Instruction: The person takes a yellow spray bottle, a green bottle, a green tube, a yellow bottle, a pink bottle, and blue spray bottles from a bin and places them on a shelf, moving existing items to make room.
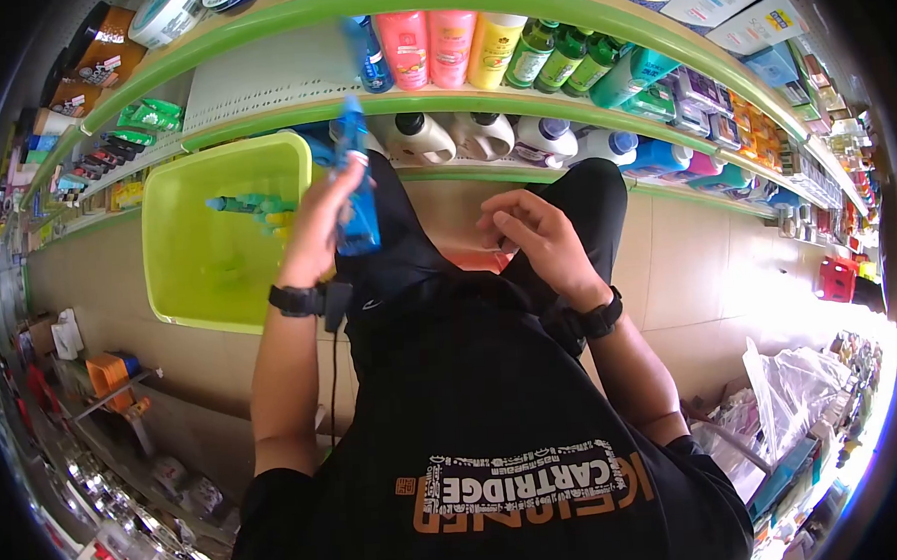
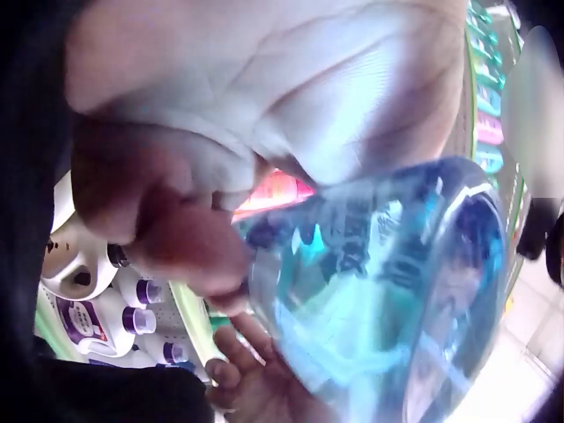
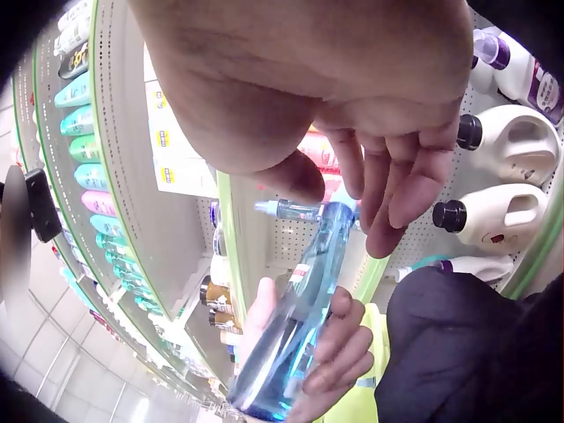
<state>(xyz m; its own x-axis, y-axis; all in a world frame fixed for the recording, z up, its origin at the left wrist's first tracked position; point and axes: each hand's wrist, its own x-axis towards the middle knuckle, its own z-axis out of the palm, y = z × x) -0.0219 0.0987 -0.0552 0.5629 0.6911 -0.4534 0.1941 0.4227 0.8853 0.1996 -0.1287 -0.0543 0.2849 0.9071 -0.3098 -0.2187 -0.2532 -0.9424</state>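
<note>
My left hand (image 1: 316,226) grips a transparent blue bottle (image 1: 360,219) by its middle, with the narrow top pointing toward the shelf. In the right wrist view the bottle (image 3: 286,330) stands tilted, the left hand's fingers (image 3: 342,352) wrapped round it. Its broad lower part fills much of the left wrist view. My right hand (image 1: 542,238) hovers over the lap, loosely curled and holding nothing. Left of the legs stands a yellow-green basin (image 1: 157,243) with a green bottle (image 1: 255,203) inside. A similar blue bottle (image 1: 371,61) stands on the shelf, at the left of its row.
Pink bottles (image 1: 428,51), a yellow bottle (image 1: 497,50) and several green bottles (image 1: 559,55) line the shelf (image 1: 260,88) ahead. Below them stand white jugs (image 1: 417,139) with dark caps. Knees spread close to the lower shelf. Plastic-wrapped goods (image 1: 794,390) lie at the right rear.
</note>
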